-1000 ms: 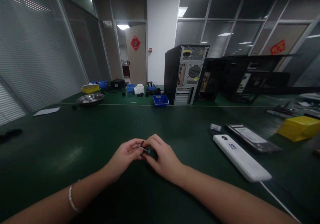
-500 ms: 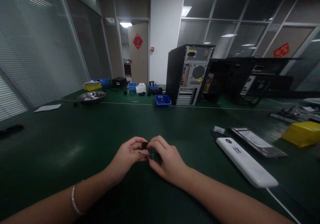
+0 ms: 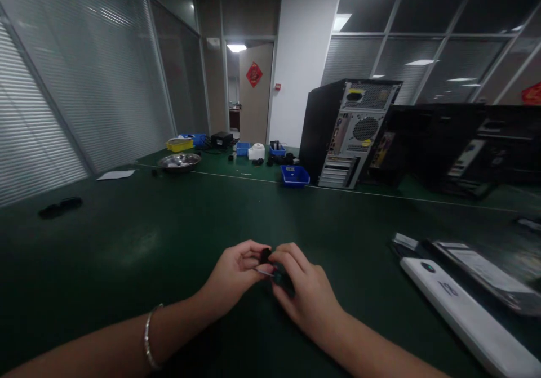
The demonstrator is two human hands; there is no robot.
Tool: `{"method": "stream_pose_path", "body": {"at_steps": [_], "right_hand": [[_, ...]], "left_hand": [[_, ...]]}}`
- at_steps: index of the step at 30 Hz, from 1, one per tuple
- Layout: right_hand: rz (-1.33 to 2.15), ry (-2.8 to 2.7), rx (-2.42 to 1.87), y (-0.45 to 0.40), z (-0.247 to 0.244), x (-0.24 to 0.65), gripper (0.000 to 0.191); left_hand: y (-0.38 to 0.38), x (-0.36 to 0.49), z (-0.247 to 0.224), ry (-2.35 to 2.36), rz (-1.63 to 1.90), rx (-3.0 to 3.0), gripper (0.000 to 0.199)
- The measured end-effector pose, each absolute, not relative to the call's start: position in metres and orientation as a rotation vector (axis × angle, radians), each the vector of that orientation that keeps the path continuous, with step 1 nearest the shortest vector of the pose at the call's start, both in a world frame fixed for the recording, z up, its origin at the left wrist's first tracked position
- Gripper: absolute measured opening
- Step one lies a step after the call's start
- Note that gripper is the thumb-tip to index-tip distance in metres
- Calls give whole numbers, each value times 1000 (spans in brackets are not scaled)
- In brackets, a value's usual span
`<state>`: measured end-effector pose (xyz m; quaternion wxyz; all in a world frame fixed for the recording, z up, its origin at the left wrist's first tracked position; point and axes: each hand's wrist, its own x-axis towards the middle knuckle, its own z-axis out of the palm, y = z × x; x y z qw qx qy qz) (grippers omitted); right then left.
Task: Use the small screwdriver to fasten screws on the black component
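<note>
Thin-shafted tool (image 3: 276,276): right here between the two hands, over the near part of the green table (image 3: 190,220), dark handle tucked in the right hand (image 3: 307,285).
Long axis: crosswise, handle toward the table's right side, bare shaft pointing to the left edge, passing right by the left thumb.
Small black piece (image 3: 266,255): up at the left fingertips, on the far-edge side of the shaft; whether metal meets it, I cannot tell.
Left hand (image 3: 236,268): thumb and fingers pinching, apparently on that black piece, and this is the hand nearer the shaft's end.
Right hand: fingers curled round the handle, index fingertip close beside the black piece.
Blue tray (image 3: 295,184): out toward the far edge, just beside the computer tower (image 3: 359,136), a small pale bit showing inside.
Metal bowl (image 3: 180,169): over toward the far left corner, contents pale, too blurred to name.
Yellow box (image 3: 177,148): behind the bowl, nearer that corner, something light on top.
</note>
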<state>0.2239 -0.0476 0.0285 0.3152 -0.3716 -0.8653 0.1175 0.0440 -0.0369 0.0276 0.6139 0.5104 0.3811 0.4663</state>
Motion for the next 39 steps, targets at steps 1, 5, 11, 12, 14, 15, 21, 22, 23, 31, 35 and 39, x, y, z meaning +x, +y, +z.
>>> {"method": "stream_pose_path", "body": {"at_steps": [1, 5, 11, 12, 14, 15, 21, 22, 23, 31, 35, 39], "right_hand": [[322, -2280, -973, -47, 28, 224, 41], [397, -2278, -936, -46, 28, 225, 46], [546, -2115, -958, -38, 31, 231, 32], [583, -2084, -981, -36, 31, 233, 28], [656, -2046, -1031, -32, 30, 237, 23], [692, -2029, -1049, -30, 29, 239, 21], [804, -1986, -983, -18, 22, 243, 29], [811, -1998, -967, -16, 21, 243, 31], [814, -2012, -953, -15, 20, 243, 33], [782, -2147, -785, -15, 23, 241, 49], [777, -2214, -794, -19, 24, 241, 48], [754, -2242, -843, -22, 24, 240, 42]], "left_hand": [[-38, 44, 28, 869, 1070, 1180, 28], [-41, 44, 34, 828, 1042, 1186, 24], [-32, 39, 30, 794, 981, 1225, 18], [-29, 38, 28, 790, 960, 1236, 19], [-21, 34, 25, 786, 910, 1265, 22], [-18, 31, 24, 789, 884, 1282, 24], [-7, 20, 28, 830, 803, 1478, 35], [-7, 18, 29, 821, 791, 1500, 36], [-7, 17, 29, 815, 782, 1509, 36], [-16, 16, 20, 919, 894, 1329, 19], [-17, 16, 21, 945, 980, 1383, 19], [-19, 17, 22, 963, 963, 1447, 18]]}}
